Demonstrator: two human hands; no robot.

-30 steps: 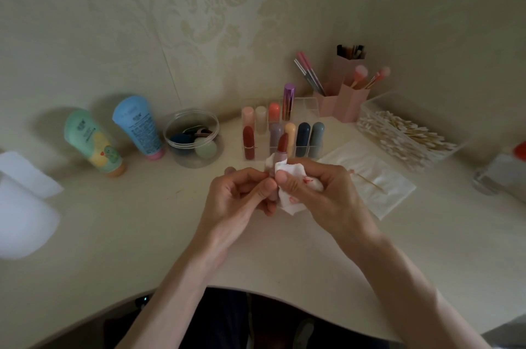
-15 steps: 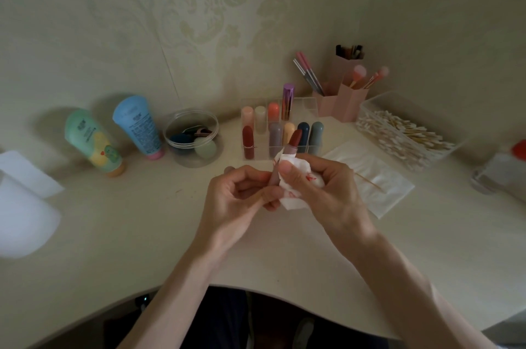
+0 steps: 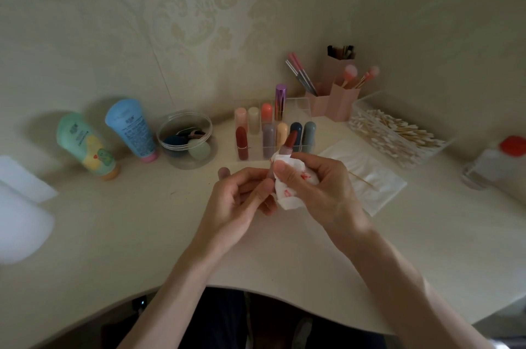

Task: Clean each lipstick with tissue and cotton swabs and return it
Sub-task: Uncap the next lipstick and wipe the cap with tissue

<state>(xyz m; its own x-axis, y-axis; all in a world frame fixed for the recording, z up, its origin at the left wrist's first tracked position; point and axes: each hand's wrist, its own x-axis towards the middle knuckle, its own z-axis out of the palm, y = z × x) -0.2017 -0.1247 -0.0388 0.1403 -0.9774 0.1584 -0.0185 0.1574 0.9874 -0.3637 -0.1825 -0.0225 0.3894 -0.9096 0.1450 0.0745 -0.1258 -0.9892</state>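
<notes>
Left hand (image 3: 236, 200) grips the base of an uncapped lipstick (image 3: 290, 140) above the desk. Right hand (image 3: 318, 189) pinches red-smeared tissue (image 3: 287, 197) round its barrel. Behind: clear rack (image 3: 299, 109) of upright capped lipsticks; clear box (image 3: 358, 112) full of cotton swabs (image 3: 398, 132).

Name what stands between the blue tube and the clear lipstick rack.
In the head view, a clear round tub stands on the desk between the blue tube and the lipstick rack.

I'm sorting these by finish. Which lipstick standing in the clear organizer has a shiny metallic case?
The tall purple lipstick in the back row, right of the orange lipstick. The others are shorter, with matte rounded caps.
</notes>
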